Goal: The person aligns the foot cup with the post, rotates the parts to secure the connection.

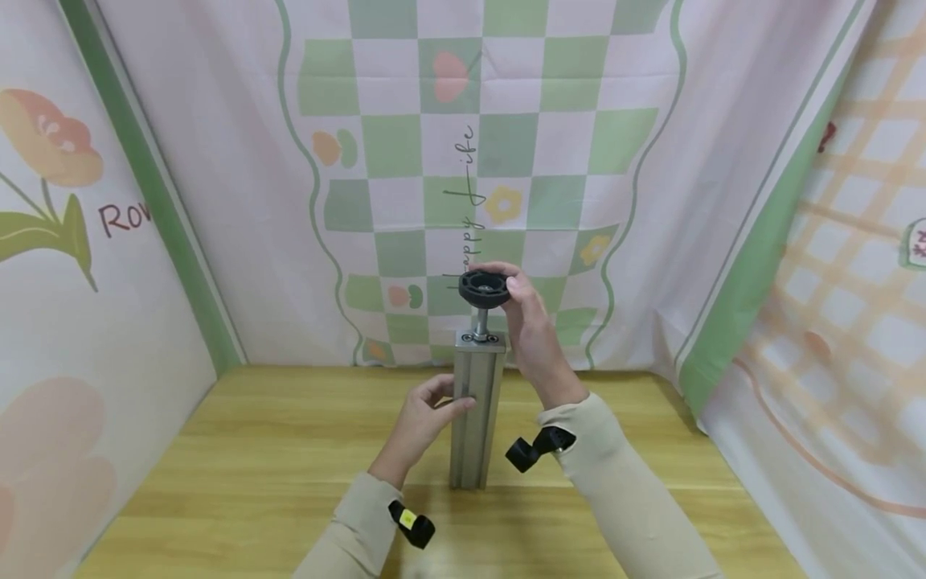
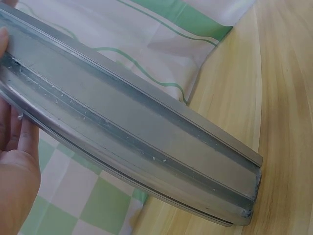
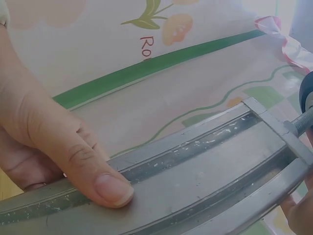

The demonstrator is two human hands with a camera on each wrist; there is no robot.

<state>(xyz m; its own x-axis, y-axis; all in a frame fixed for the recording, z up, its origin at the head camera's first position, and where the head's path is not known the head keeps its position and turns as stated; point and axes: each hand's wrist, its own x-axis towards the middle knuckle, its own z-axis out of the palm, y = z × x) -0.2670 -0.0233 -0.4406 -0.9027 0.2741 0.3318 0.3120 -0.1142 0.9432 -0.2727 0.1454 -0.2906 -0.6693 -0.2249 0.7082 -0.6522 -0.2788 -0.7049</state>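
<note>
A silver aluminium profile (image 1: 466, 426) stands upright on the wooden table, a flat end plate with screws (image 1: 481, 341) on its top. From the plate rises a threaded stem (image 1: 481, 320) bearing a black round levelling foot (image 1: 485, 300), its hollow underside facing up. My left hand (image 1: 425, 412) grips the profile around mid-height, its thumb lying across the near face. Up at the foot, my right hand (image 1: 534, 330) holds the rim from the right side, thumb on the near edge. Small metal shavings lie in the grooves of the profile (image 3: 205, 171) in the right wrist view.
The wooden table (image 1: 275, 442) spreads around the profile's base. A checked green-and-white cloth (image 1: 448, 145) hangs behind it. Printed cloth walls stand at the left (image 1: 43, 322) and right (image 1: 854, 322). Each wrist carries a black camera mount (image 1: 531, 453).
</note>
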